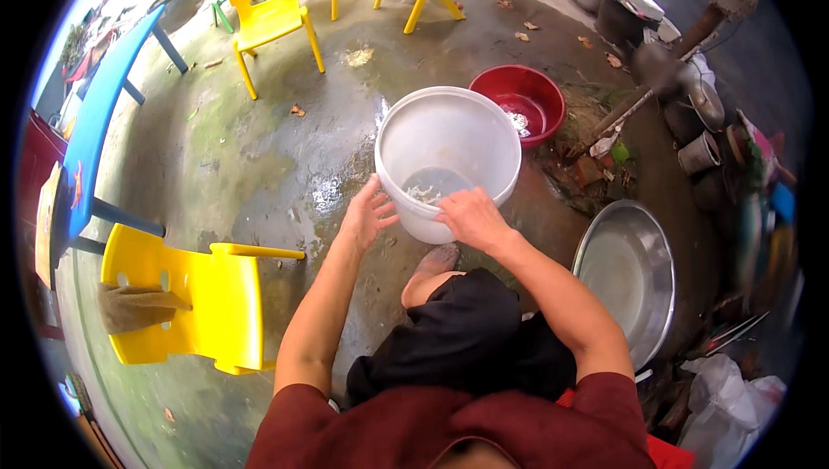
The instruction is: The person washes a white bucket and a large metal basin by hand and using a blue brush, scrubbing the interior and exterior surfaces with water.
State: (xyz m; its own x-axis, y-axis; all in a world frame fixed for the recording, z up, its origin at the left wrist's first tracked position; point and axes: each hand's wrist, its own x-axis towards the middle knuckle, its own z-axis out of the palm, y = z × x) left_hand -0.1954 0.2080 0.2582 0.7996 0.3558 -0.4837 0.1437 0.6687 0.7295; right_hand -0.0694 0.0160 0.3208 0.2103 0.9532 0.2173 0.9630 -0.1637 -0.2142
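A: Report layout.
B: Your white plastic bucket (449, 136) stands just ahead of your grip, the metal basin (629, 283) right, the red basin (544, 96) beyond.
A: Grip state?
B: Your left hand (367, 214) is open; your right hand (473, 218) touches the rim, closure indeterminable. Pale scraps (423, 194) lie inside, past your fingers.

One wide fisheye view looks steeply down from the wearer's head, upright and unmirrored: the shirt (371, 430) fills the near lower edge, the hands (473, 217) and bucket (423, 136) sit close by mid-view, and chairs (269, 27) appear farther off at the top.
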